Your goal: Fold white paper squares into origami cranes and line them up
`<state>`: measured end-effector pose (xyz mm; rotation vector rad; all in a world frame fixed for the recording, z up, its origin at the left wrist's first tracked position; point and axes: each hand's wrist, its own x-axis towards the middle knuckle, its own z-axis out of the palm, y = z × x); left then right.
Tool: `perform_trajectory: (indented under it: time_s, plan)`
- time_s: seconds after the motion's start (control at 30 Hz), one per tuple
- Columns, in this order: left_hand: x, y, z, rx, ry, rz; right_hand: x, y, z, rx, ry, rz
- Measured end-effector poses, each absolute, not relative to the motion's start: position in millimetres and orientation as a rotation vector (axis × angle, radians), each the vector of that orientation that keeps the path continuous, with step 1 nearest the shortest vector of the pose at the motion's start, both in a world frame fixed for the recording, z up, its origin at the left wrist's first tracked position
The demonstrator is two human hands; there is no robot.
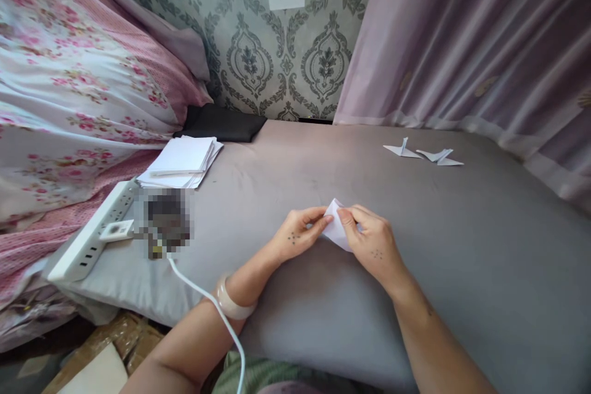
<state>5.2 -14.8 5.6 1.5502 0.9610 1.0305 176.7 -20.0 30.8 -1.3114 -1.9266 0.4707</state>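
Note:
Between my two hands is a small folded piece of white paper [337,231], held up just above the grey sheet. My left hand [300,233] pinches its left edge between thumb and fingers. On the other side my right hand [369,237] grips the paper, its thumb lying on the near face and its fingers behind. The right-hand fingertips are partly hidden by the paper and the hand itself. A pale bangle sits on my left wrist.
Folded paper cranes [438,157] lie at the back right. A stack of white paper [180,163] is at the left, near a black folded item [224,123]. A white power strip [92,234] runs along the left edge; a white cable [203,292] crosses my left forearm.

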Motion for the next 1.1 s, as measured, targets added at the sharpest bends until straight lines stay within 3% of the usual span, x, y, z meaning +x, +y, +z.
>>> perform_trajectory:
  time_s: [0.2, 0.37, 0.73, 1.1]
  plan:
    - [-3, -1, 4, 1.226, 1.056, 1.227, 197, -15, 42, -1.365, -1.79, 0.885]
    - [-7, 2, 5, 1.072, 1.024, 1.302, 203, -15, 45, -1.256, -1.898, 0.98]
    - [-6, 1, 3, 1.203, 0.988, 1.291, 193, -21, 38, -1.023, -2.148, 0.944]
    - [-1, -6, 5, 1.479, 0.895, 1.233, 171, -27, 26, -1.249, -1.989, 0.543]
